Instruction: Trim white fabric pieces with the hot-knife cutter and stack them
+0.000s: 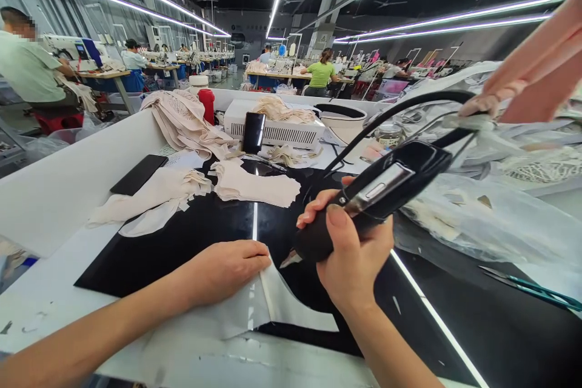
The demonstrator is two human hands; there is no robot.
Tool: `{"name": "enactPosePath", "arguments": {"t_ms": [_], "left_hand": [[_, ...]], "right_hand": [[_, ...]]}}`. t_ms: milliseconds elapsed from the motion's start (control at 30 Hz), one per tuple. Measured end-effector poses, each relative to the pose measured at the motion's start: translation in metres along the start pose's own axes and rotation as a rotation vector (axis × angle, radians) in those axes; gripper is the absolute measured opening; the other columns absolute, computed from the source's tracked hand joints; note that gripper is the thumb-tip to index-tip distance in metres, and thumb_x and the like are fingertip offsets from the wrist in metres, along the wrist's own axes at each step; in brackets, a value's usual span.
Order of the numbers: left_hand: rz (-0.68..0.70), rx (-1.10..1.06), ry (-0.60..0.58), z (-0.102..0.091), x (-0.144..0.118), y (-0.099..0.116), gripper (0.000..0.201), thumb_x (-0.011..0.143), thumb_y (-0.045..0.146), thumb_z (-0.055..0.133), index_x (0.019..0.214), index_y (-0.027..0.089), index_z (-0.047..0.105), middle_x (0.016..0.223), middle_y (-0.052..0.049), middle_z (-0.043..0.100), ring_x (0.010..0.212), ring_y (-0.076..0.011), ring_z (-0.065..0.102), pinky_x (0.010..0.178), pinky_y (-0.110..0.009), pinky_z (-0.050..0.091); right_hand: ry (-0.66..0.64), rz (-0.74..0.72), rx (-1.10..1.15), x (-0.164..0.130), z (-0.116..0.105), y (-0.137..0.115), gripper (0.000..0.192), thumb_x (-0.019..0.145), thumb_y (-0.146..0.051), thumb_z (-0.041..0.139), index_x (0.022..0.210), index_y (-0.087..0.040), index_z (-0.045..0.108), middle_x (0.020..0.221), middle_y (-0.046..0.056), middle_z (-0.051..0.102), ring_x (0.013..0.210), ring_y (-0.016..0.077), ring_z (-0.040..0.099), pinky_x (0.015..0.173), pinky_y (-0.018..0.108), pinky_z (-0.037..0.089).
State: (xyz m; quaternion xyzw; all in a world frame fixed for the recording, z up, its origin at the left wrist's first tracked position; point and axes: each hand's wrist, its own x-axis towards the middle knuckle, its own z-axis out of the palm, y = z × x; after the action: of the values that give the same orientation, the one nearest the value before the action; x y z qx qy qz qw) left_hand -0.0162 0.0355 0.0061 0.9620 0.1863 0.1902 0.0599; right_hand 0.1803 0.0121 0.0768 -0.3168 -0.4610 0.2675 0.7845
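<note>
My right hand is wrapped round a black corded handheld tool with a silver plate on its side, thumb on top. The tool slants down to the left, and a pale metal tip shows at its low end, just above the black glossy sheet. With its fingers pressed together, my left hand pinches the upper edge of a thin off-white fabric piece. That fabric lies partly on the black sheet and partly over the white table. The tip is close to the fabric's curved edge; I cannot tell whether they touch.
Stacked beige fabric pieces, a black phone and a white vented box lie ahead. Teal-handled scissors and plastic-wrapped fabric are at right. A black cable arches above. Another pinkish arm or hanging thing is unclear. Several people work behind.
</note>
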Motion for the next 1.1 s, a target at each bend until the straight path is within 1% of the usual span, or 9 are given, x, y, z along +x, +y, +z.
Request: {"name": "enactPosePath", "arguments": {"t_ms": [133, 233, 367, 500, 633, 867, 1000, 1100], "left_hand": [[0.001, -0.029, 0.0, 0.001, -0.001, 0.001, 0.027, 0.11, 0.007, 0.046, 0.124, 0.015, 0.067, 0.132, -0.011, 0.073, 0.115, -0.0203, 0.075, 0.1, -0.028, 0.064], [-0.003, -0.017, -0.02, -0.001, -0.001, 0.002, 0.027, 0.11, 0.006, 0.046, 0.123, 0.015, 0.067, 0.133, -0.011, 0.073, 0.113, -0.02, 0.076, 0.098, -0.028, 0.065], [-0.016, -0.004, -0.032, -0.001, 0.0, 0.003, 0.024, 0.108, 0.005, 0.05, 0.121, 0.015, 0.068, 0.134, -0.012, 0.073, 0.112, -0.0207, 0.077, 0.095, -0.028, 0.066], [-0.015, -0.012, -0.024, 0.001, -0.001, 0.003, 0.026, 0.108, 0.004, 0.049, 0.122, 0.015, 0.068, 0.135, -0.012, 0.073, 0.114, -0.0206, 0.076, 0.098, -0.028, 0.065], [-0.019, -0.01, -0.019, 0.003, -0.001, 0.002, 0.025, 0.108, 0.006, 0.049, 0.123, 0.014, 0.068, 0.135, -0.013, 0.073, 0.114, -0.021, 0.076, 0.098, -0.029, 0.065], [-0.018, -0.015, -0.027, 0.003, -0.002, 0.001, 0.029, 0.108, 0.005, 0.045, 0.124, 0.015, 0.067, 0.135, -0.013, 0.072, 0.113, -0.0208, 0.076, 0.099, -0.03, 0.066], [-0.03, -0.037, -0.036, -0.001, -0.001, 0.002, 0.028, 0.109, 0.007, 0.045, 0.122, 0.016, 0.068, 0.133, -0.011, 0.073, 0.112, -0.0205, 0.076, 0.098, -0.028, 0.065], [-0.037, -0.042, -0.03, -0.002, 0.0, 0.003, 0.025, 0.11, 0.008, 0.048, 0.122, 0.017, 0.069, 0.132, -0.009, 0.074, 0.109, -0.0203, 0.076, 0.094, -0.027, 0.065]], "right_hand": [[-0.003, 0.006, -0.007, 0.003, 0.005, 0.012, 0.031, 0.086, -0.036, 0.088, 0.099, -0.026, 0.062, 0.078, -0.007, 0.072, 0.06, 0.0126, 0.065, 0.059, 0.029, 0.059], [-0.001, 0.01, 0.001, 0.003, 0.007, 0.014, 0.031, 0.085, -0.033, 0.087, 0.103, -0.027, 0.062, 0.078, -0.008, 0.072, 0.06, 0.0123, 0.065, 0.058, 0.028, 0.059], [0.001, 0.007, 0.001, 0.004, 0.009, 0.014, 0.035, 0.084, -0.036, 0.088, 0.106, -0.028, 0.061, 0.077, -0.008, 0.071, 0.058, 0.0121, 0.064, 0.057, 0.027, 0.059], [0.012, 0.009, -0.018, 0.004, 0.01, 0.016, 0.037, 0.083, -0.039, 0.088, 0.105, -0.028, 0.06, 0.077, -0.007, 0.07, 0.058, 0.0125, 0.064, 0.056, 0.027, 0.059], [0.005, 0.003, -0.023, 0.003, 0.011, 0.018, 0.033, 0.084, -0.035, 0.086, 0.104, -0.028, 0.06, 0.076, -0.008, 0.071, 0.057, 0.0122, 0.064, 0.056, 0.027, 0.059], [-0.006, -0.001, -0.068, 0.002, 0.013, 0.017, 0.027, 0.086, -0.03, 0.08, 0.101, -0.028, 0.058, 0.075, -0.008, 0.07, 0.056, 0.0123, 0.064, 0.055, 0.028, 0.059], [0.018, 0.009, -0.047, 0.0, 0.01, 0.014, 0.03, 0.084, -0.032, 0.083, 0.102, -0.028, 0.059, 0.076, -0.008, 0.07, 0.058, 0.0126, 0.064, 0.056, 0.028, 0.059], [0.037, 0.013, -0.025, -0.002, 0.007, 0.01, 0.035, 0.083, -0.032, 0.085, 0.104, -0.028, 0.058, 0.077, -0.007, 0.071, 0.059, 0.013, 0.064, 0.056, 0.029, 0.058]]}}
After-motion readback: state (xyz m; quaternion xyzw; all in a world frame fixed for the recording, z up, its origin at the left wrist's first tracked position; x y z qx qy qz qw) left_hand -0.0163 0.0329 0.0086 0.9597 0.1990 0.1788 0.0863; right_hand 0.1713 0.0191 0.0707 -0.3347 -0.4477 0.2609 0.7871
